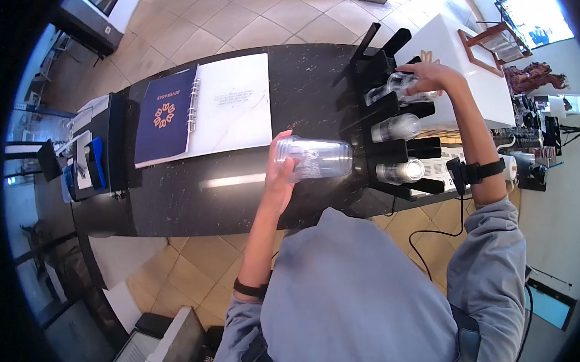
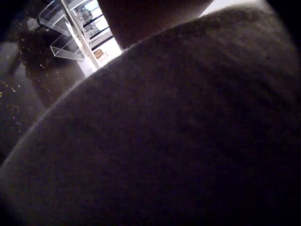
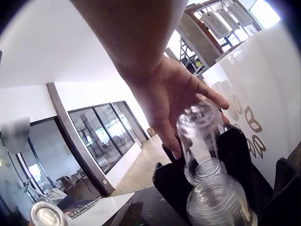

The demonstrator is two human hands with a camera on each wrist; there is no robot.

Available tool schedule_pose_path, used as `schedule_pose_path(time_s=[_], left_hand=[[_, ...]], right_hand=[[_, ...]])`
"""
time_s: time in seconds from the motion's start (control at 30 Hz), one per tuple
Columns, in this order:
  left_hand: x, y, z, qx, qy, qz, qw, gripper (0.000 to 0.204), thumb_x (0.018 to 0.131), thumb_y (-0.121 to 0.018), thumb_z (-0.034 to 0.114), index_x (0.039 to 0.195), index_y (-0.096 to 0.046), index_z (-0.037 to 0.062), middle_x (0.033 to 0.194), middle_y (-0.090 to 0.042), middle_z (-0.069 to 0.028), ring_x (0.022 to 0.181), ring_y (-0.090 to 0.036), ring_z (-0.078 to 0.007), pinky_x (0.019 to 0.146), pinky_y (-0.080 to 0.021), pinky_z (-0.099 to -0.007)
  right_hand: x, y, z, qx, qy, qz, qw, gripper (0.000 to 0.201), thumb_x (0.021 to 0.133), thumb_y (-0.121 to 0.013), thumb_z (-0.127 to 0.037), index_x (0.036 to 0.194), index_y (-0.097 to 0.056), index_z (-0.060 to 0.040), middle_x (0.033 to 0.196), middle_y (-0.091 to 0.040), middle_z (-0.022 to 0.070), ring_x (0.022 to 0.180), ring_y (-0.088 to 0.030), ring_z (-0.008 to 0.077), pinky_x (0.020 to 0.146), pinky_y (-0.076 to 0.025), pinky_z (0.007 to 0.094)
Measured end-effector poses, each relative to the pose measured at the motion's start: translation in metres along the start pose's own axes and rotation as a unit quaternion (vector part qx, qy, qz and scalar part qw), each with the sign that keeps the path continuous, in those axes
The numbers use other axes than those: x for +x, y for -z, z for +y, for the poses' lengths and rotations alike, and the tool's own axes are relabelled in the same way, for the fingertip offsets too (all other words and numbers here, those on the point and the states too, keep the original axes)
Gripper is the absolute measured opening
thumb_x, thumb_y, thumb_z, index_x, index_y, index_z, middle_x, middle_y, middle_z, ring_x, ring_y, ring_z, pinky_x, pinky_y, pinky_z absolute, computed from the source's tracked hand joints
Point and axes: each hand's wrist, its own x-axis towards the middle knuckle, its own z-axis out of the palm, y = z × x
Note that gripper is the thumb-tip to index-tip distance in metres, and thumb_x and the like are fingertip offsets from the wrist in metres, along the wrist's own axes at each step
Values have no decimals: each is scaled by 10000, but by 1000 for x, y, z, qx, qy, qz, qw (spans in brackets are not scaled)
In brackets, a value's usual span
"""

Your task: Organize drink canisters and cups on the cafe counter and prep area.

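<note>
My left hand [image 1: 280,175] grips a clear plastic cup [image 1: 324,159] with a printed logo, held lying sideways above the dark counter. At the black cup rack [image 1: 380,106], my right hand [image 1: 431,78] reaches over the far slot. In the right wrist view its thumb and fingers curl round a clear plastic cup [image 3: 200,127] among the rack's dividers. More clear cups [image 3: 218,202] lie stacked in front of that one. Nearer slots hold further stacks of clear cups [image 1: 396,128] and pale-ended cups [image 1: 403,171]. A dark, close surface blocks most of the left wrist view.
An open ring-bound beverages menu [image 1: 232,106] lies on the black counter [image 1: 311,70]. A white box-like unit [image 1: 460,76] stands beyond the rack. At the left end is a black organizer [image 1: 110,143] with a blue item. A cable [image 1: 428,232] hangs below the right arm.
</note>
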Motion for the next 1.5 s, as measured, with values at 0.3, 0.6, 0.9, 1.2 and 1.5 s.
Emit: schedule_pose_path(time_s=[0.3, 0.6, 0.9, 1.2, 1.5], left_hand=[[10, -24, -6, 47, 52, -44, 997, 776, 855, -801, 399, 1471, -388, 168, 1233, -519, -47, 1170, -506, -161, 1011, -427, -332], [26, -59, -13, 113, 107, -120, 980, 897, 771, -844, 510, 1471, -387, 185, 1284, -516, -49, 1233, -503, -186, 1052, -417, -365], [28, -57, -17, 84, 75, -99, 989, 760, 859, -795, 413, 1457, -400, 159, 1201, -531, -47, 1133, -521, -154, 985, -434, -323], [22, -27, 2, 26, 47, 9, 998, 709, 919, -717, 465, 1474, -375, 186, 1235, -517, -31, 1174, -569, -172, 914, -514, -340], [2, -34, -3, 6, 54, 4, 998, 710, 919, -714, 477, 1475, -372, 199, 1241, -507, -36, 1182, -564, -172, 905, -510, -331]], right_hand=[[-103, -35, -97, 265, 285, 110, 914, 626, 914, -721, -373, 1455, -505, -144, 1325, -593, 111, 1091, -614, 245, 930, -510, 375], [-126, -88, -111, 270, 231, 13, 935, 871, 789, -801, -351, 1532, -374, -194, 1184, -606, 158, 1029, -641, 371, 879, -509, 452], [-157, -68, -76, 288, 221, 48, 931, 791, 755, -782, -280, 1470, -444, -248, 1160, -629, 166, 1043, -652, 359, 899, -523, 426], [-104, 8, 11, 105, 37, 128, 985, 802, 741, -783, -326, 1466, -441, -290, 1237, -663, 221, 1105, -644, 420, 965, -496, 447], [3, -7, 6, 12, 25, 34, 999, 785, 832, -739, -511, 1498, -449, -215, 1344, -598, 246, 1255, -559, 416, 1053, -448, 465]])
